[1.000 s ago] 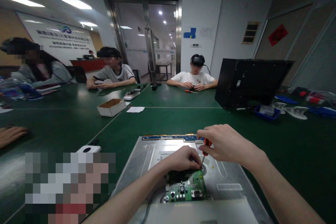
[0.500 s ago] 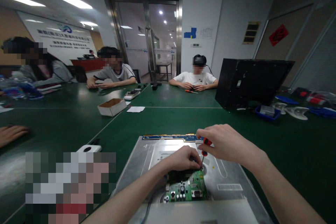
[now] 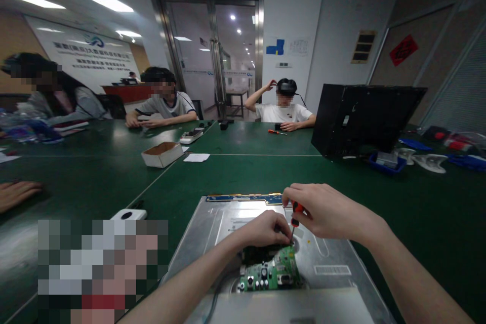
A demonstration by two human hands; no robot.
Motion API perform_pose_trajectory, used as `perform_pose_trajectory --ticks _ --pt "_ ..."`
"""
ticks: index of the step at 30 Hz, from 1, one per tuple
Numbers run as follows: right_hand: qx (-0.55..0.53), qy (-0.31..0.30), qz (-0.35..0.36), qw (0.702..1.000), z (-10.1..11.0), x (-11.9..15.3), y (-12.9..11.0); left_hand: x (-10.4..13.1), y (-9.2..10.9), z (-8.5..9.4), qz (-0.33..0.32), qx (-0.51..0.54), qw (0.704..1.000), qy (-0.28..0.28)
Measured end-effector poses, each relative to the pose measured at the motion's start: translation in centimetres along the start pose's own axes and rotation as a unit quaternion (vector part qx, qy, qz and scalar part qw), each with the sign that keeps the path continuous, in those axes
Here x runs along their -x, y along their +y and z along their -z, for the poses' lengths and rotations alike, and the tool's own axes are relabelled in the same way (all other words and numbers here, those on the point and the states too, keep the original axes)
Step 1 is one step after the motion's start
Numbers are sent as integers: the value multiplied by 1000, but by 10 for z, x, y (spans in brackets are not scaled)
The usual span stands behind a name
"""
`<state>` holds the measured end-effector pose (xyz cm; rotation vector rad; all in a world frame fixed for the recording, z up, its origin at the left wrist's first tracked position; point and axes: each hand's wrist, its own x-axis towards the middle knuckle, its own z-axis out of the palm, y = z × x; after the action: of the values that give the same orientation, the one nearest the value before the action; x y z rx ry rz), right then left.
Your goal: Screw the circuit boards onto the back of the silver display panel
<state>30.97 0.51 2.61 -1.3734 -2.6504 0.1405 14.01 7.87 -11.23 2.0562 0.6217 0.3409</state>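
Observation:
My right hand (image 3: pixel 330 208) grips a screwdriver (image 3: pixel 296 208) with a red and black handle, its shaft pointing down. The tip meets the upper right corner of a green circuit board (image 3: pixel 271 274). Close beside the tip, my left hand (image 3: pixel 268 227) is closed in a pinch at the board's upper edge; whatever its fingers hold is hidden. The board lies on the silver metal back of a display panel (image 3: pixel 332 255), flat on the table. A narrow blue circuit strip (image 3: pixel 243 199) runs along the panel's far edge.
A small open cardboard box (image 3: pixel 162 156) and white paper (image 3: pixel 196 158) lie ahead on the green table (image 3: pixel 243 174). A black monitor (image 3: pixel 368 119) stands at right beside a blue tray (image 3: pixel 387 163). Left are a white device (image 3: pixel 129 214) and another person's hand (image 3: pixel 18 195). Several people sit around.
My right hand and the screwdriver have shifted very slightly; my left hand stays in place. The person across the table has raised one hand to the head.

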Motion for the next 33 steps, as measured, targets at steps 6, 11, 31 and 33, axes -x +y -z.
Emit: perform_pose_trajectory --ticks 6,11,31,33 --pt "49 10 -37 998 -2 -3 -1 1 1 0 9 -6 1000 7" --pt "33 10 -10 999 -1 1 -2 1 4 1 5 0 1000 2" --pt "58 -2 -49 997 -2 -1 -3 1 2 1 11 0 1000 4" --pt "34 2 -26 999 -2 2 -4 1 4 1 10 3 1000 3"
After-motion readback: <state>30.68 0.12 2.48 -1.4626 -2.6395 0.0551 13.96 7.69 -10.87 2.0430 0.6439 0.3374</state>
